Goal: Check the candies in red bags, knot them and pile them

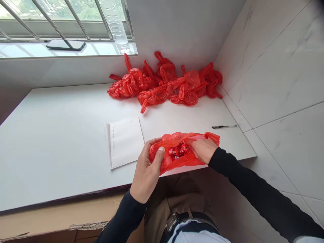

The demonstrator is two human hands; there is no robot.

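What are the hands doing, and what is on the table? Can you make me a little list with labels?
left hand: grips the left side of the open red bag
right hand: holds the bag's right side
inside the bag: small wrapped sweets
beside the bag: sheet of paper to its left, pen behind it on the right
at the back: pile of red bags against the wall
surface: white table
windowsill: phone and clear bottle

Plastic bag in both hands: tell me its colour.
Red, translucent; the plastic bag shows best in the head view.
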